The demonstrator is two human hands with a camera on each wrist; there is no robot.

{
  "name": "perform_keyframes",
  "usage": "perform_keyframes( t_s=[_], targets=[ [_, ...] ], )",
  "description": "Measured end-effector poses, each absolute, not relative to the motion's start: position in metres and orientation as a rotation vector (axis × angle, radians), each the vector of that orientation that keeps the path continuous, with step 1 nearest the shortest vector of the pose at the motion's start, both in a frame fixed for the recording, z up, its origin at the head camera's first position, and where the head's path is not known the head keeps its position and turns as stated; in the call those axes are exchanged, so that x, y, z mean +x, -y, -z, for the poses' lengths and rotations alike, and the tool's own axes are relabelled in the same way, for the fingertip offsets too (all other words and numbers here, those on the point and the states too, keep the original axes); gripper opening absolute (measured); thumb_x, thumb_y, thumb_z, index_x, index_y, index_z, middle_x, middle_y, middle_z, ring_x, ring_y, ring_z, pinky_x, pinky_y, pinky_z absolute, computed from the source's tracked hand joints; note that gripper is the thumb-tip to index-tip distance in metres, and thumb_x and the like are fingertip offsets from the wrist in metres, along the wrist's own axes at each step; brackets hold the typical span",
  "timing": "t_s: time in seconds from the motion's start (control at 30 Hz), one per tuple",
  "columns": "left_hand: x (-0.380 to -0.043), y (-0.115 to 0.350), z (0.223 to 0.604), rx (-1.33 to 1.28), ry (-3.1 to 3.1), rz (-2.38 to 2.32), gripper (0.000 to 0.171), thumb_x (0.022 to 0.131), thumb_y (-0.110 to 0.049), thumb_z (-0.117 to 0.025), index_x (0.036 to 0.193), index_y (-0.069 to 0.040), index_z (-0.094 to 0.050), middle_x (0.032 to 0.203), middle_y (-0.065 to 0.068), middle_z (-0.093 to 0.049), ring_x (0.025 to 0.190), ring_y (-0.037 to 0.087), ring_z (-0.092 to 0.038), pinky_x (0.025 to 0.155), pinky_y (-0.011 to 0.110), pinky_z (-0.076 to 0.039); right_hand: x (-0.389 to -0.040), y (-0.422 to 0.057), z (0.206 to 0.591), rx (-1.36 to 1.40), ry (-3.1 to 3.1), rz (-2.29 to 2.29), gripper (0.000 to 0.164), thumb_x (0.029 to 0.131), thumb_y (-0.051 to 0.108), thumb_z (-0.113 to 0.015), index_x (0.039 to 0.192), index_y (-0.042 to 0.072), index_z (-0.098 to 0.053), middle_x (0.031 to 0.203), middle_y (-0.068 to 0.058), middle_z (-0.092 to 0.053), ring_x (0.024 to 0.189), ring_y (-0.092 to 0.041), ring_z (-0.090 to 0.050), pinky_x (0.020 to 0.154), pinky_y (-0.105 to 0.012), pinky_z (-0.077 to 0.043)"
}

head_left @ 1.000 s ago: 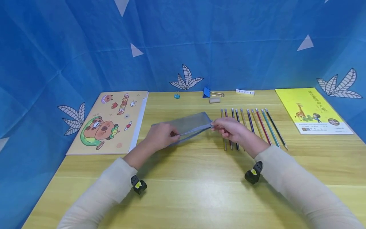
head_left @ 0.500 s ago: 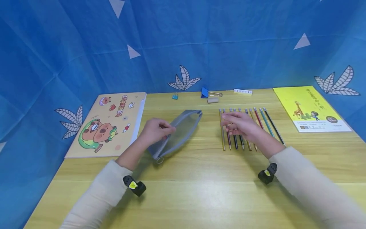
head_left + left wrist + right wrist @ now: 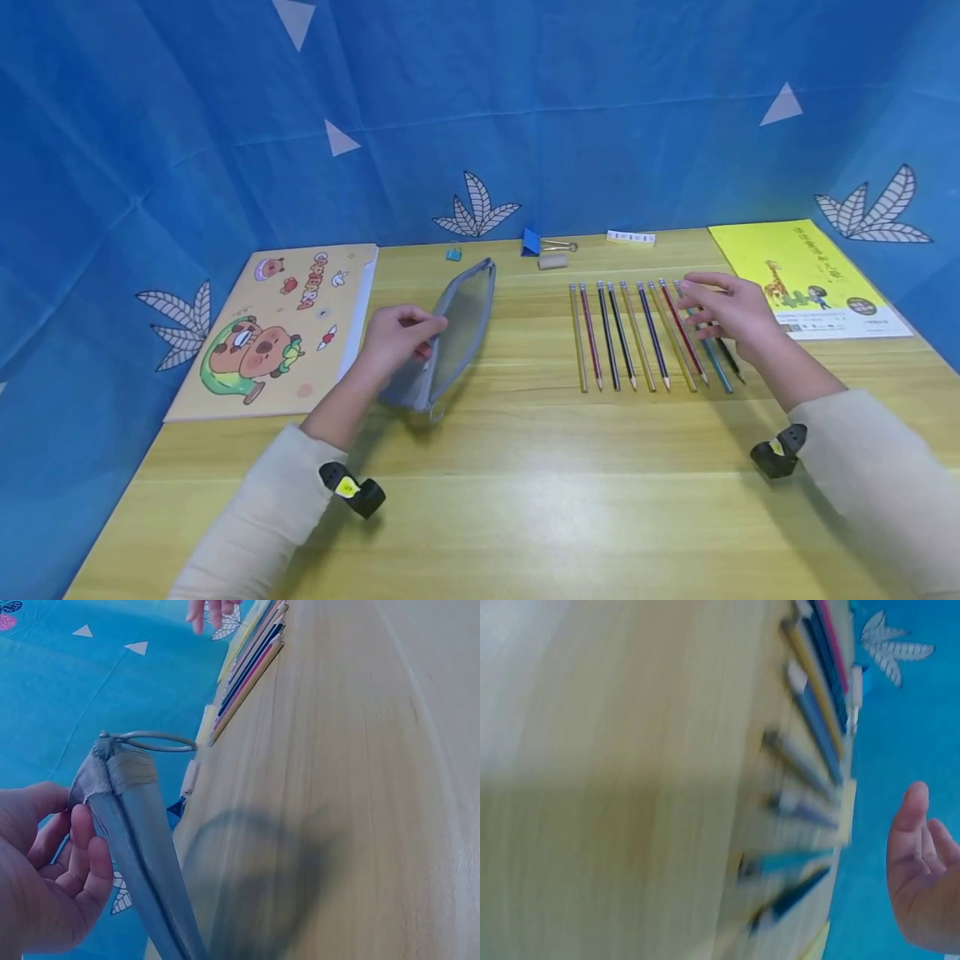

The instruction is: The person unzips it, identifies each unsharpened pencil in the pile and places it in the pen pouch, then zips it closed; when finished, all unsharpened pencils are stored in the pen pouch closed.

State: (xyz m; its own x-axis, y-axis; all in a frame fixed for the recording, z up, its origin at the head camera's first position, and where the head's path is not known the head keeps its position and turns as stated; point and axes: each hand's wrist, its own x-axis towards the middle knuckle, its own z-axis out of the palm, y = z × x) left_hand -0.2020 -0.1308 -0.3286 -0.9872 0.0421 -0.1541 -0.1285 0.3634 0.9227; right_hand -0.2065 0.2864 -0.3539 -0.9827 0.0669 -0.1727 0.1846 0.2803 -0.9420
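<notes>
My left hand (image 3: 397, 337) pinches the edge of a grey mesh zipper pouch (image 3: 467, 321) between thumb and fingers. The pouch stands tilted with its long mouth parted, and a ring hangs at its near end; in the left wrist view the pouch (image 3: 142, 840) shows its zipper running lengthwise. Over the right end of a row of pencils hovers my right hand (image 3: 731, 312), fingers relaxed with nothing between them. Beneath it, a teal pencil (image 3: 717, 366) and a black one are partly hidden. The right wrist view shows this hand (image 3: 926, 885) apart from the blurred pencils.
Several more pencils, one of them red (image 3: 591, 337), lie side by side. Behind are a small teal clip (image 3: 453, 254), a blue binder clip (image 3: 531, 242), a grey-brown cylinder (image 3: 552, 262) and a white eraser-like block (image 3: 631, 237). A capybara folder (image 3: 300, 333) lies left, a yellow booklet (image 3: 787, 250) right.
My right hand has let go of the pouch and moved right across the pencils to the row's far end. The left hand has kept hold of the pouch, which has turned and opened wider.
</notes>
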Motion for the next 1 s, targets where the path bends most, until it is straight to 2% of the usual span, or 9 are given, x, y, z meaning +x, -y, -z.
perform_keyframes(
  t_s=[0.13, 0.2, 0.33, 0.43, 0.63, 1.0],
  targets=[
    [-0.202, 0.13, 0.33, -0.096, -2.435, -1.74, 0.021, 0.076, -0.018, -0.066, 0.086, -0.001, -0.06, 0.072, 0.007, -0.057, 0.05, 0.013, -0.054, 0.051, 0.028, -0.053, -0.201, -0.299, 0.355, 0.338, -2.508, 1.718, 0.064, 0.077, 0.046, -0.056, 0.126, 0.008, -0.04, 0.083, -0.003, -0.062, 0.065, -0.021, -0.06, 0.055, -0.039, -0.054],
    [-0.202, 0.129, 0.331, -0.103, -2.424, -1.758, 0.02, 0.076, -0.018, -0.066, 0.085, -0.001, -0.06, 0.072, 0.008, -0.057, 0.049, 0.013, -0.054, 0.051, 0.028, -0.053, -0.196, -0.299, 0.353, 0.357, -2.564, 1.642, 0.071, 0.076, 0.05, -0.054, 0.127, 0.002, -0.038, 0.082, -0.004, -0.061, 0.063, -0.022, -0.06, 0.053, -0.037, -0.053],
    [-0.203, 0.128, 0.334, -0.112, -2.412, -1.772, 0.02, 0.076, -0.017, -0.066, 0.085, -0.001, -0.06, 0.071, 0.008, -0.057, 0.048, 0.012, -0.053, 0.051, 0.028, -0.053, -0.191, -0.3, 0.354, 0.388, -2.671, 1.489, 0.074, 0.076, 0.052, -0.053, 0.124, -0.001, -0.04, 0.08, -0.008, -0.062, 0.058, -0.019, -0.059, 0.047, -0.032, -0.052],
    [-0.203, 0.127, 0.335, -0.116, -2.407, -1.775, 0.02, 0.076, -0.017, -0.066, 0.085, -0.001, -0.06, 0.071, 0.009, -0.057, 0.048, 0.012, -0.053, 0.05, 0.028, -0.053, -0.189, -0.301, 0.356, 0.389, -2.74, 1.4, 0.072, 0.075, 0.052, -0.054, 0.121, -0.002, -0.044, 0.078, -0.011, -0.062, 0.053, -0.017, -0.056, 0.043, -0.029, -0.049],
    [-0.204, 0.126, 0.336, -0.136, -2.414, -1.75, 0.021, 0.076, -0.021, -0.066, 0.085, -0.003, -0.06, 0.073, 0.009, -0.057, 0.05, 0.013, -0.054, 0.052, 0.028, -0.053, -0.186, -0.302, 0.362, 0.329, -2.874, 1.194, 0.064, 0.077, 0.051, -0.054, 0.113, -0.003, -0.051, 0.07, -0.009, -0.062, 0.044, -0.016, -0.049, 0.036, -0.03, -0.042],
    [-0.202, 0.122, 0.335, -0.152, -2.375, -1.799, 0.021, 0.076, -0.018, -0.065, 0.086, -0.001, -0.059, 0.071, 0.008, -0.057, 0.048, 0.012, -0.053, 0.05, 0.026, -0.053, -0.185, -0.305, 0.371, 0.259, -2.911, 1.005, 0.056, 0.079, 0.045, -0.055, 0.107, -0.003, -0.055, 0.065, -0.006, -0.062, 0.045, -0.019, -0.05, 0.034, -0.03, -0.039]
  ],
)
